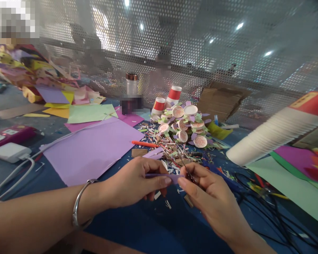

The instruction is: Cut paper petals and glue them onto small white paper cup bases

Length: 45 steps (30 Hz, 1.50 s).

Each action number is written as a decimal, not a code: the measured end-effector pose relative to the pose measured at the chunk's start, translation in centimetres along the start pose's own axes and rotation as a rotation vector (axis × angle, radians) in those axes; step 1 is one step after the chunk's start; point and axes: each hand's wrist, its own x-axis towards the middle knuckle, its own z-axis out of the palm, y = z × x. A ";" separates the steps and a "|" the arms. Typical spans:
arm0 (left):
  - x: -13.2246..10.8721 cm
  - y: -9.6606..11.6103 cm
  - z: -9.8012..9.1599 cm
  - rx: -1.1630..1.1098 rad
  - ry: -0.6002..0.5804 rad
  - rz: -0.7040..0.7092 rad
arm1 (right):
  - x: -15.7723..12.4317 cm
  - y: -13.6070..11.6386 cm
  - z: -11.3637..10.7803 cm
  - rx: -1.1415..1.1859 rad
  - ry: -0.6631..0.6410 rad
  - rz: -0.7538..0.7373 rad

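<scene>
At lower centre, our left hand pinches a purple paper strip; our right hand grips a slim, dark metal tool.

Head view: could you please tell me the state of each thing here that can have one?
Left hand, pinching a purple strip
Right hand, gripping a dark metal tool; whether the tool is open, unclear
Purple sheet, lying flat
Orange pen, lying on its side
Clear bottle, upright, capped
Tall cup stack, nested, tilted
Cut cups, heaped
</scene>
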 end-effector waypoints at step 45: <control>-0.2 0.7 -1.6 0.188 0.083 0.072 | -0.1 -0.8 -1.4 -0.330 -0.214 0.052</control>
